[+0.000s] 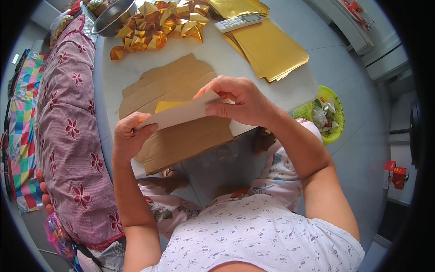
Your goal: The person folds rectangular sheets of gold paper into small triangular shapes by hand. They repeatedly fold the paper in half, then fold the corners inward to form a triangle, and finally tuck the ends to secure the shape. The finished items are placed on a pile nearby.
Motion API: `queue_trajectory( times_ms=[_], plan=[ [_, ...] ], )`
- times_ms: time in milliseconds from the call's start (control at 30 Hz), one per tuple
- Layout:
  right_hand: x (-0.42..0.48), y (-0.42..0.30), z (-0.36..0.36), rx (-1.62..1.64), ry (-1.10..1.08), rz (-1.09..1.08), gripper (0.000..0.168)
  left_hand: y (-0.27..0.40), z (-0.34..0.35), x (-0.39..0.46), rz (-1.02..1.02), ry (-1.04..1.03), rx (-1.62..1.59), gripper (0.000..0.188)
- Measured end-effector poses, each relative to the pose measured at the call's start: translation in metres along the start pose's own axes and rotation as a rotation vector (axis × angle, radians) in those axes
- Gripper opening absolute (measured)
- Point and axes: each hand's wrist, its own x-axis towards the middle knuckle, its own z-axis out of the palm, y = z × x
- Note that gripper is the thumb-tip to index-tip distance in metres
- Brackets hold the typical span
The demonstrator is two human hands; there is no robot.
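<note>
Between my two hands I hold a sheet of foil paper (pixel 183 115), its pale back towards me and raised above the cardboard. My left hand (pixel 131 134) pinches its left end between thumb and fingers. At the right end, my right hand (pixel 239 100) grips it with the thumb on the near face and the fingers behind. A bit of gold surface (pixel 168 105) shows just beyond the sheet's upper edge; whether it belongs to the same sheet I cannot tell. Below lies a flattened piece of brown cardboard (pixel 190 144) on the white table (pixel 112 71).
Folded gold foil pieces (pixel 163 22) are heaped at the back beside a metal bowl (pixel 114 17). To the right are stacked gold sheets (pixel 272 47) and a white remote control (pixel 239 22). A yellow-green basket (pixel 334 129) with rubbish stands on the floor. A cloth-covered seat (pixel 71 119) runs along the left.
</note>
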Motion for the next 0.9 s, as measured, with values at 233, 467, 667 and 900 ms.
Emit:
queue_trajectory(
  times_ms=[233,467,667,900],
  plan=[
    [0.007,0.015,0.002,-0.203,-0.01,0.201,0.015,-0.006,-0.025,-0.012,-0.042,0.197,-0.211,0.014],
    [0.013,0.024,0.019,0.145,0.112,0.48,0.01,-0.011,-0.022,-0.003,-0.173,0.533,0.072,0.025],
    [0.016,0.044,0.02,-0.067,0.181,0.656,0.023,0.002,-0.004,-0.007,0.191,0.417,0.57,0.051],
    [0.013,0.061,0.03,0.011,0.208,0.671,0.04,0.031,0.058,-0.031,0.182,-0.237,0.796,0.086]
  ],
)
